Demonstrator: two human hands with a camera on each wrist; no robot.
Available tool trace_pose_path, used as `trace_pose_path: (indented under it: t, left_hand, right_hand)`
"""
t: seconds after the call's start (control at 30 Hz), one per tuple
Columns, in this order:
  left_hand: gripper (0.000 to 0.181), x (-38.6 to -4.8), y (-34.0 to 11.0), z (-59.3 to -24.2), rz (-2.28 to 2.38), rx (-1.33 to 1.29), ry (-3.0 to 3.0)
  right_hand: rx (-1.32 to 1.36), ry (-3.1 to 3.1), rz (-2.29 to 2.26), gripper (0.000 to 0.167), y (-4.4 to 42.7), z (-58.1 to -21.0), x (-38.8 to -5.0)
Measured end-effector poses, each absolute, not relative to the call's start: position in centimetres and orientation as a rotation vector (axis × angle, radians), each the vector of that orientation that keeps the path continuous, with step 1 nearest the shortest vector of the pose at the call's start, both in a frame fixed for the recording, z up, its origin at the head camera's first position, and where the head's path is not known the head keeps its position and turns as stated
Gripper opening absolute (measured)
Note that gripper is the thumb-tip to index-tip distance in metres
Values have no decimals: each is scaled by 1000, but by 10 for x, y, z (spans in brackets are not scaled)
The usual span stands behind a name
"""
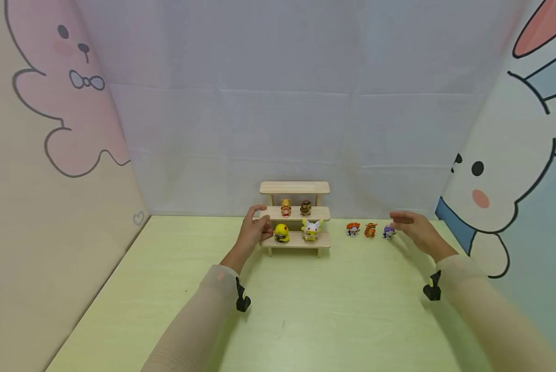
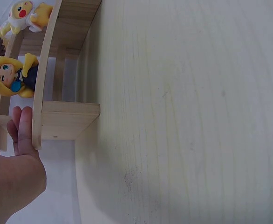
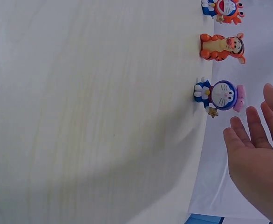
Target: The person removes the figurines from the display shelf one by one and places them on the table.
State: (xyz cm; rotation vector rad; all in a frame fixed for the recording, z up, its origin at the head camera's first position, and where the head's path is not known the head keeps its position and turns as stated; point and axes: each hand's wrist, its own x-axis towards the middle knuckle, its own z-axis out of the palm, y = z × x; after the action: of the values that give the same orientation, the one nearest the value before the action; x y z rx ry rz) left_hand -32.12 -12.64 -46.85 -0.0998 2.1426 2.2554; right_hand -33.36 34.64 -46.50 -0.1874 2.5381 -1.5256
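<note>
My left hand (image 1: 253, 231) is at the left end of a three-tier wooden display shelf (image 1: 295, 213). In the left wrist view its loosely bent fingers (image 2: 23, 126) reach beside the lowest tier, close to a yellow-haired figurine (image 2: 6, 77); whether they touch the wood I cannot tell. A white-and-yellow figurine (image 1: 312, 230) stands on the same tier. My right hand (image 1: 414, 231) hovers with spread fingers just beside a blue cat figurine with a purple-pink top (image 3: 220, 95), apart from it and holding nothing. A tiger figurine (image 3: 222, 46) and an orange-topped blue cat figurine (image 3: 224, 8) stand in line with it.
Two small figurines, one orange-and-red (image 1: 285, 207) and one brown (image 1: 305, 207), occupy the middle tier. The shelf stands at the back of a pale wooden table (image 1: 333, 310), against a white cloth backdrop (image 1: 278, 129). Side panels with cartoon prints border the left and right.
</note>
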Motion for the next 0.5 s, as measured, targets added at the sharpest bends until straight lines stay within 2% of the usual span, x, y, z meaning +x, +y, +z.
trace_pose_path:
  t: [0.5]
  left_hand:
    - [36,-315,-128,-461,2255,-106,2149]
  right_hand:
    - [-221,2524,-1532,59,333,-434,-337]
